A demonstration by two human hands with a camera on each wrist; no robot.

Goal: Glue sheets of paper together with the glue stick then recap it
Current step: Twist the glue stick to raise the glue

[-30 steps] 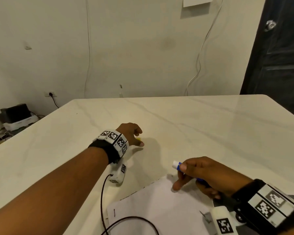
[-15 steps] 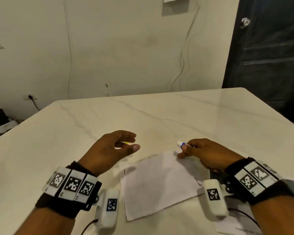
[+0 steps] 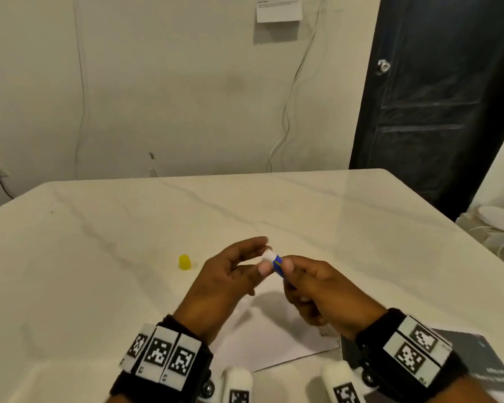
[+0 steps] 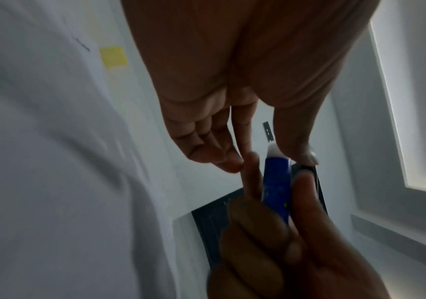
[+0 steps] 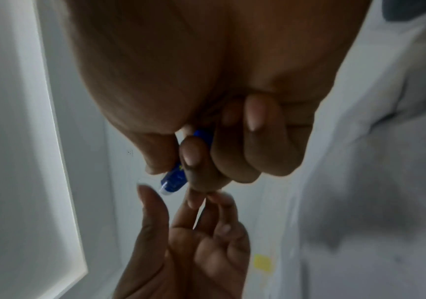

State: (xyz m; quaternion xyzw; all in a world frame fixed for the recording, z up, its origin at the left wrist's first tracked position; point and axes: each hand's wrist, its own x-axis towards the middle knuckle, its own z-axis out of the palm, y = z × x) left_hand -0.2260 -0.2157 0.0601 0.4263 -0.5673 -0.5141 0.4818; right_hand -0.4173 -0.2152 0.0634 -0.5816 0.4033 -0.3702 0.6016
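Note:
My right hand (image 3: 285,271) grips a blue glue stick (image 3: 277,264) with its white uncapped tip (image 3: 268,254) pointing up and left, above a white sheet of paper (image 3: 274,341). My left hand (image 3: 258,255) is open, its thumb and forefinger standing on either side of the tip; the left wrist view shows the thumb (image 4: 306,155) right beside the tip (image 4: 273,150). In the right wrist view my fingers (image 5: 232,161) curl round the stick (image 5: 174,180). The yellow cap (image 3: 184,262) stands alone on the table, left of both hands.
The pale marble table (image 3: 332,216) runs back to a wall. A dark booklet (image 3: 483,362) lies at the near right, partly under my right wrist. A black door (image 3: 437,97) stands at the back right.
My left hand has come away from the yellow cap, which stays on the table, and moved right to the glue stick's tip. My right hand has lifted the stick a little off the paper.

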